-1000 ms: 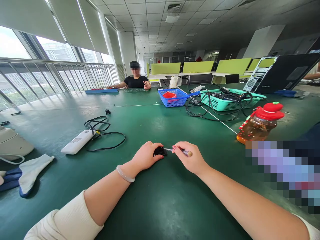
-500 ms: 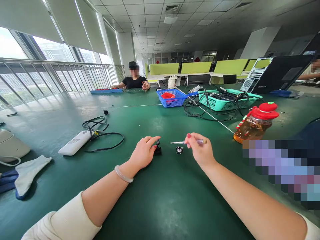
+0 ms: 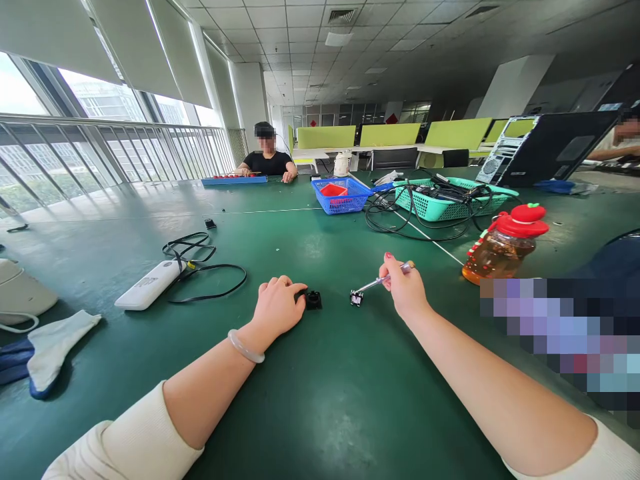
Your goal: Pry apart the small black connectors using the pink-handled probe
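Silver-tipped, a slim tool (image 3: 374,283) sits pinched in the right hand (image 3: 407,290), its tip at a black-and-white piece (image 3: 357,299) on the surface (image 3: 280,400). The left hand (image 3: 277,307) curls beside a black part (image 3: 314,301), its fingers' grip unclear. Prodding seems in hand, wanting steady aim next. Marking on the power bank (image 3: 150,287) is illegible.

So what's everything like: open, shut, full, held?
Right grip, closed around thin tool
Thin tool, slanted, tip by small part
Left grip, beside black block, holding unclear
Black block, on table
Small part, on table, apart from block
Bottle, lid on, amber liquid inside
Green basket, heaped with cables
Blue basket, holding something red
Glove, unworn
Blinds, partly lowered
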`<state>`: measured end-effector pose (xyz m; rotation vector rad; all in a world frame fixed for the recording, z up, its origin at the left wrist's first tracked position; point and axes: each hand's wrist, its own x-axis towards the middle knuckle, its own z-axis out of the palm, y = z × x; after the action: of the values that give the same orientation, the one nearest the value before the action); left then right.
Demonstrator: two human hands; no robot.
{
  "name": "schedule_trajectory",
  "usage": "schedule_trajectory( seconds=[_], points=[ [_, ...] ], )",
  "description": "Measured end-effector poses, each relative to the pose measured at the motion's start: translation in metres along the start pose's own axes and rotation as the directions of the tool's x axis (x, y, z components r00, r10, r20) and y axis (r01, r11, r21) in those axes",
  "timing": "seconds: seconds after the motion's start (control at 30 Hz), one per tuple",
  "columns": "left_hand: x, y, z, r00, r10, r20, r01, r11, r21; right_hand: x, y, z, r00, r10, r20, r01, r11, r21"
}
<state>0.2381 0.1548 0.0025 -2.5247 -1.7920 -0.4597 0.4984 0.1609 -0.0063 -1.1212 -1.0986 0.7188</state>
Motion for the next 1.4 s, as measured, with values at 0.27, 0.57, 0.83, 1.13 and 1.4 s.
schedule_trajectory(
  seconds=[0.27, 0.57, 0.83, 1.13, 1.4],
  points=[
    [0.002, 0.002, 0.000, 0.999, -0.042, -0.013, 0.041, 0.998, -0.036, 0.001, -0.003, -0.004, 0.994, -0.051, -0.092, 0.048, 0.998, -0.030],
    [-0.003, 0.006, -0.001, 0.922, 0.381, 0.074, -0.339, 0.883, -0.324, -0.012, -0.013, 0.008, 0.985, -0.050, 0.163, 0.054, 0.998, -0.022],
    [-0.008, 0.026, 0.000, 0.917, 0.380, 0.124, -0.325, 0.889, -0.322, -0.006, -0.004, 0.004, 0.997, -0.068, -0.021, 0.067, 0.997, -0.045],
    [-0.010, 0.055, 0.005, 0.937, 0.326, 0.127, -0.286, 0.922, -0.261, -0.010, -0.009, 0.009, 0.997, -0.078, 0.013, 0.079, 0.993, -0.083],
    [-0.045, 0.020, -0.022, 0.896, 0.402, 0.188, -0.319, 0.878, -0.356, -0.014, -0.013, 0.010, 0.996, -0.071, 0.053, 0.074, 0.996, -0.050]
  ],
)
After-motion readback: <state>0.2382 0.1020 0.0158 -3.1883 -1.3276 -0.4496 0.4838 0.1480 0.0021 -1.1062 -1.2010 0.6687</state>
